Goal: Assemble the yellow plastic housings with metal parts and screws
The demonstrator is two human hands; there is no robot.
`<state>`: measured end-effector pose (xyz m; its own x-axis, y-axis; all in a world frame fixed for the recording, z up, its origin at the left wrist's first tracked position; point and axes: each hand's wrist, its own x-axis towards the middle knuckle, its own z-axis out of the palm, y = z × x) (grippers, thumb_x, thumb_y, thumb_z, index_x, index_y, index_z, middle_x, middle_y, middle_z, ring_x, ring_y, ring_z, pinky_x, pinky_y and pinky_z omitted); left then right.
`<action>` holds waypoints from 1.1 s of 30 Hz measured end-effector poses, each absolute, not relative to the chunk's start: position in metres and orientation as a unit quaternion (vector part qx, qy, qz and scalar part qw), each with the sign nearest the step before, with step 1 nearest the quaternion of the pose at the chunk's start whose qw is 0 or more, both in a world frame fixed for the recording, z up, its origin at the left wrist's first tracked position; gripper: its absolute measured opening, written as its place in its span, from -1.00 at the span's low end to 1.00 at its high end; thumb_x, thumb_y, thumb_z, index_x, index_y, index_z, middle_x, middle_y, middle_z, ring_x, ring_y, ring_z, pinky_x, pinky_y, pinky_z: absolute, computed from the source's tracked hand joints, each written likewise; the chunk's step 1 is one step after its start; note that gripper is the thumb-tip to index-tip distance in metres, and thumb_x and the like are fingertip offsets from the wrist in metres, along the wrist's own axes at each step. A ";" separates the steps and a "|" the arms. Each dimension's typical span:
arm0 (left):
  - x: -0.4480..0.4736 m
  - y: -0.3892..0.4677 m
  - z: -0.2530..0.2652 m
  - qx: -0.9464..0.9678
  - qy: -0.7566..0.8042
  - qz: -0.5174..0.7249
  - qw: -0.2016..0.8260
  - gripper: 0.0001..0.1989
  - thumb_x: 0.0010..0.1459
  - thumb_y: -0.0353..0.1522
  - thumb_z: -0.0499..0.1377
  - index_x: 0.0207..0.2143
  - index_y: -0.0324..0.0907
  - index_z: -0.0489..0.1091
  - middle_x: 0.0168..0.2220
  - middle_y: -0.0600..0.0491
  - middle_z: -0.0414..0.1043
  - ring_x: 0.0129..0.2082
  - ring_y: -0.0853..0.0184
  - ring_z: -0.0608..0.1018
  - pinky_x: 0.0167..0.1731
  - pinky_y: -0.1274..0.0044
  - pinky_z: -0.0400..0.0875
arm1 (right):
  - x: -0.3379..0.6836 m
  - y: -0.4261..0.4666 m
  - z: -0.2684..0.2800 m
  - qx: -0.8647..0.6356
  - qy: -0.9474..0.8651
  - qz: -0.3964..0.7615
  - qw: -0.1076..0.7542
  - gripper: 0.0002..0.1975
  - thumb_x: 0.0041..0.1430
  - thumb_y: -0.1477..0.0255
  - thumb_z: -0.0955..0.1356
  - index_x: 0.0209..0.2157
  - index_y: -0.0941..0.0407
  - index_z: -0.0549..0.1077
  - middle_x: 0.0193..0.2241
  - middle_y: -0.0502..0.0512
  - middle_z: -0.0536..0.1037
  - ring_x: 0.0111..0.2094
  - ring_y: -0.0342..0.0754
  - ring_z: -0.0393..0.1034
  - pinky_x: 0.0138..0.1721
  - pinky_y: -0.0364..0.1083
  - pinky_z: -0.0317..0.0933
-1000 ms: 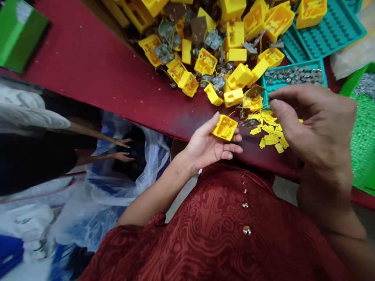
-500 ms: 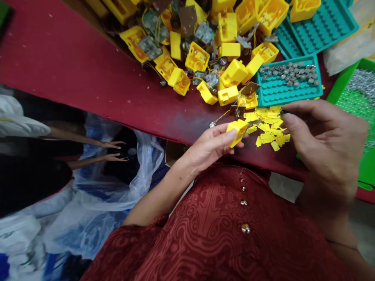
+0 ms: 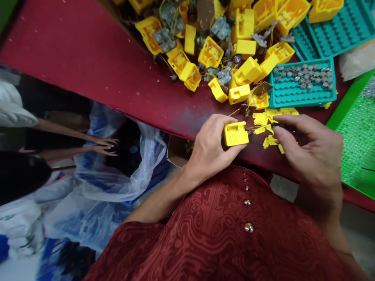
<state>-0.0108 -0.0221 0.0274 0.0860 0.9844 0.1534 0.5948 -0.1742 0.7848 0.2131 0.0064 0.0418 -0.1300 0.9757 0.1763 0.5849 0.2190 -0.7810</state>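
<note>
My left hand [image 3: 209,146] is closed around a small yellow plastic case [image 3: 238,134], whose face with a cluster of little holes is turned up. Thin wires run from the case toward my right hand [image 3: 315,154]. Between thumb and forefinger that hand pinches a small dark round part [image 3: 274,125], mostly covered by the fingertips. Below and between the hands lies a loose pile of flat yellow tabs [image 3: 260,118] on the red table [image 3: 123,82]. Just behind the pile sits a teal tray [image 3: 301,102] with many silver button cells [image 3: 307,74] in it.
A heap of yellow cases [image 3: 211,52] with circuit boards and wires covers the back. More teal trays [image 3: 340,35] and a green perforated basket [image 3: 357,132] stand right. Left, beyond the table edge, a co-worker's hands [image 3: 107,146] are over a plastic-lined bin [image 3: 140,171].
My left hand has turned the yellow case so its holed face shows. My right hand has moved left, closer to the case, still pinching the dark part. The view has shifted slightly.
</note>
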 end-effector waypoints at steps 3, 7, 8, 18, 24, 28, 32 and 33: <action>-0.012 -0.021 0.027 0.629 0.578 0.362 0.372 -0.60 0.14 -0.26 0.47 -0.02 -0.13 0.49 -0.02 -0.02 0.68 -0.04 0.20 0.67 0.03 0.37 0.57 | 0.214 0.006 0.043 -0.548 -0.712 0.267 0.349 -0.77 0.32 0.40 0.45 -0.08 0.17 0.72 -0.21 0.12 0.70 -0.25 -0.14 0.59 -0.23 -0.16 0.43; -0.012 -0.020 0.018 0.506 0.551 0.392 0.535 -0.47 0.07 -0.22 0.52 0.06 -0.11 0.50 -0.03 -0.01 0.68 -0.09 0.23 0.68 -0.08 0.43 0.59 | 0.213 0.005 0.047 -0.530 -0.732 0.252 0.346 -0.81 0.33 0.43 0.45 -0.10 0.20 0.70 -0.20 0.11 0.70 -0.24 -0.16 0.60 -0.22 -0.19 0.43; -0.012 -0.020 0.014 0.483 0.537 0.401 0.563 -0.42 0.03 -0.21 0.55 0.07 -0.11 0.49 -0.05 0.00 0.68 -0.11 0.24 0.69 -0.10 0.45 0.60 | 0.213 0.005 0.048 -0.527 -0.736 0.248 0.346 -0.81 0.34 0.43 0.45 -0.11 0.20 0.70 -0.20 0.10 0.70 -0.23 -0.17 0.60 -0.21 -0.19 0.43; -0.013 -0.015 -0.005 0.435 0.398 0.492 0.641 -0.35 -0.07 -0.24 0.65 0.02 -0.11 0.48 0.07 -0.01 0.66 0.02 0.28 0.71 0.04 0.50 0.61 | 0.215 0.001 0.054 -0.535 -0.732 0.250 0.341 -0.85 0.38 0.40 0.45 -0.11 0.13 0.69 -0.19 0.08 0.70 -0.21 -0.08 0.62 -0.17 -0.11 0.45; -0.015 -0.016 0.003 0.403 0.428 0.483 0.648 -0.39 -0.05 -0.26 0.62 -0.03 -0.12 0.42 0.00 0.03 0.64 -0.07 0.33 0.71 -0.06 0.56 0.62 | 0.214 0.004 0.051 -0.539 -0.724 0.258 0.344 -0.82 0.38 0.41 0.44 -0.07 0.11 0.70 -0.14 0.11 0.71 -0.16 -0.04 0.64 -0.14 -0.08 0.49; -0.022 -0.016 0.018 0.362 0.514 0.390 0.673 -0.40 0.03 -0.19 0.58 -0.04 -0.13 0.34 -0.15 0.09 0.56 -0.30 0.40 0.67 -0.34 0.63 0.59 | 0.212 0.012 0.047 -0.528 -0.733 0.269 0.333 -0.76 0.40 0.44 0.39 -0.01 0.11 0.70 -0.06 0.14 0.71 -0.06 -0.02 0.65 0.01 -0.04 0.52; -0.028 -0.012 0.030 0.325 0.486 0.320 0.745 -0.42 0.11 -0.03 0.52 -0.02 -0.17 0.44 -0.16 0.07 0.51 -0.37 0.40 0.66 -0.49 0.63 0.53 | 0.212 0.020 0.044 -0.536 -0.708 0.335 0.314 -0.72 0.42 0.41 0.34 -0.03 0.13 0.69 -0.26 0.08 0.69 -0.31 -0.13 0.59 -0.22 -0.14 0.47; -0.028 -0.011 0.031 0.307 0.464 0.302 0.775 -0.44 0.13 0.01 0.50 -0.05 -0.19 0.48 -0.20 0.07 0.52 -0.39 0.40 0.64 -0.51 0.64 0.51 | 0.212 0.021 0.044 -0.538 -0.695 0.360 0.313 -0.72 0.42 0.39 0.33 -0.04 0.14 0.69 -0.33 0.06 0.67 -0.38 -0.15 0.56 -0.30 -0.17 0.44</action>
